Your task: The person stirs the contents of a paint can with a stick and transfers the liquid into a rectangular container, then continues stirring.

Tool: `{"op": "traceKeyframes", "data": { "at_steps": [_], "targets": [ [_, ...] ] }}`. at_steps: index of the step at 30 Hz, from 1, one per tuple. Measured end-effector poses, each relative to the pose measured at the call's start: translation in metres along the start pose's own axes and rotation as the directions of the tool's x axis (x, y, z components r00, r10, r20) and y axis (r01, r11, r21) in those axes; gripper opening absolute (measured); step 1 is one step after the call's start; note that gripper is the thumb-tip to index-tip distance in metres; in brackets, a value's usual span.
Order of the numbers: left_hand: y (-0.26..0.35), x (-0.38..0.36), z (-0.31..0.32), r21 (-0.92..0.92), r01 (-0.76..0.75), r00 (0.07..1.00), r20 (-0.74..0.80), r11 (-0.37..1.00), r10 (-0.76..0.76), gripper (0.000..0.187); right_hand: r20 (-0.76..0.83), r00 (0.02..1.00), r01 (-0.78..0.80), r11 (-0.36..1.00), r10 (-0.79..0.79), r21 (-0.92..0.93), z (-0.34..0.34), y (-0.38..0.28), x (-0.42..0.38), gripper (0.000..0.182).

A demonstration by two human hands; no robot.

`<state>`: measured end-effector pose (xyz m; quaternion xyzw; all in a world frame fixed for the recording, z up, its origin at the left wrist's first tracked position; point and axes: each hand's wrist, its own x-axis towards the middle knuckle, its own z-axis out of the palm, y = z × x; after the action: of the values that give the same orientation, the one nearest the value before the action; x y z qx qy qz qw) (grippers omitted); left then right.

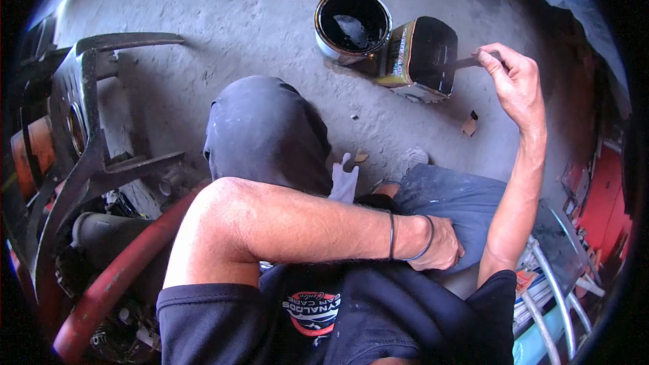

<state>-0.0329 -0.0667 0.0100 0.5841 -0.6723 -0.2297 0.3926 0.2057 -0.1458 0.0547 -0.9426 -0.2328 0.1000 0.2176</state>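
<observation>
My right hand [512, 81] pinches the end of a thin, flat dark stick [465, 63]. The stick reaches left over the open top of a rectangular can [399, 61], whose inside looks black. Touching or close beside that can is a round metal can [338, 52] with glossy dark liquid in it. My left forearm crosses my body. My left hand [438, 243] rests with curled fingers on my trouser leg [449, 206]; its palm is hidden.
A black metal frame [88, 94] and a red bar [135, 263] are on the left. My covered knee [263, 122] rises in the middle. Scraps [469, 124] lie on the concrete floor [236, 20]. Silver tubes [551, 290] and a red object [608, 196] stand at right.
</observation>
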Motion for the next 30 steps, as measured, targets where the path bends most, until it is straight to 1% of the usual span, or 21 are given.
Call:
{"op": "traceKeyframes", "data": {
  "at_steps": [3,5,6,8,9,11,12,14,15,17,18,20,21,22,25,26,27,29,30],
  "targets": [
    [0.000,-0.002,-0.001,0.014,-0.017,1.000,-0.004,1.000,0.017,0.033,-0.007,1.000,0.018,1.000,-0.018,-0.008,0.000,0.007,0.001,0.021],
    [0.000,-0.002,-0.001,0.012,-0.003,1.000,-0.005,1.000,0.003,0.032,-0.007,0.998,0.056,0.996,-0.056,0.064,0.005,0.010,0.002,0.022],
    [0.001,-0.002,-0.001,0.012,-0.004,1.000,-0.003,1.000,0.005,0.032,-0.009,0.998,0.054,0.996,-0.054,0.064,0.005,0.011,0.001,0.022],
    [0.001,-0.002,-0.001,0.010,0.008,1.000,-0.010,1.000,-0.008,0.033,0.004,1.000,-0.029,0.999,0.028,0.025,0.003,0.010,0.001,0.022],
    [0.001,-0.002,0.000,0.011,0.009,1.000,-0.012,1.000,-0.009,0.033,0.005,1.000,-0.027,0.999,0.026,0.024,0.001,0.009,0.001,0.022],
    [0.001,0.000,0.002,0.006,0.016,1.000,-0.015,1.000,-0.016,0.033,-0.058,0.998,0.007,0.996,-0.002,0.085,-0.004,0.006,-0.001,0.021],
    [0.002,-0.001,0.001,0.007,0.015,1.000,-0.014,1.000,-0.015,0.033,-0.060,0.998,0.006,0.996,-0.001,0.085,-0.004,0.007,-0.001,0.021],
    [0.002,-0.001,0.000,0.012,0.001,1.000,-0.003,1.000,-0.001,0.033,-0.019,0.999,0.047,0.993,-0.046,0.109,-0.003,0.009,-0.001,0.021],
    [0.003,-0.002,-0.003,0.012,-0.003,1.000,0.001,1.000,0.003,0.033,-0.022,0.999,0.043,0.993,-0.041,0.108,-0.002,0.009,-0.001,0.021],
    [0.006,-0.004,-0.008,0.007,0.020,0.999,0.027,1.000,-0.020,0.031,0.080,0.997,0.013,0.997,-0.019,0.073,0.004,0.007,0.001,0.021],
    [0.006,-0.003,-0.006,0.007,0.019,0.999,0.028,1.000,-0.019,0.031,0.079,0.997,0.012,0.997,-0.018,0.072,0.008,0.006,0.001,0.021],
    [0.005,-0.003,-0.003,0.021,0.018,1.000,-0.013,1.000,-0.018,0.029,0.156,0.988,-0.020,0.997,0.008,0.078,0.016,0.004,0.002,0.019],
    [0.005,-0.003,-0.001,0.023,0.020,1.000,-0.014,1.000,-0.020,0.029,0.147,0.989,0.013,0.995,-0.027,0.096,0.024,0.014,0.004,0.019],
    [0.005,-0.003,0.000,0.028,0.013,0.999,-0.041,1.000,-0.012,0.029,0.146,0.989,0.016,0.995,-0.030,0.095,0.030,0.016,0.004,0.019],
    [0.006,-0.003,0.006,0.033,0.012,0.996,-0.084,0.999,-0.009,0.029,0.220,0.975,0.016,1.000,-0.011,-0.020,0.045,0.014,0.005,0.023],
    [0.005,-0.003,0.008,0.032,0.017,0.995,-0.101,0.999,-0.014,0.029,0.218,0.976,0.016,1.000,-0.011,-0.020,0.049,0.014,0.004,0.023],
    [0.006,-0.003,0.006,0.034,0.017,0.995,-0.101,0.999,-0.014,0.029,0.224,0.974,0.020,1.000,-0.016,-0.018,0.054,0.016,0.003,0.024],
    [0.008,-0.003,0.003,0.040,0.019,0.999,-0.039,0.999,-0.017,0.031,0.225,0.974,0.023,1.000,-0.017,-0.022,0.066,0.022,0.002,0.026],
    [0.009,-0.003,0.002,0.041,0.021,0.999,-0.043,0.999,-0.019,0.031,0.227,0.974,0.027,0.999,-0.021,-0.023,0.070,0.024,0.000,0.026]
  ]
}}
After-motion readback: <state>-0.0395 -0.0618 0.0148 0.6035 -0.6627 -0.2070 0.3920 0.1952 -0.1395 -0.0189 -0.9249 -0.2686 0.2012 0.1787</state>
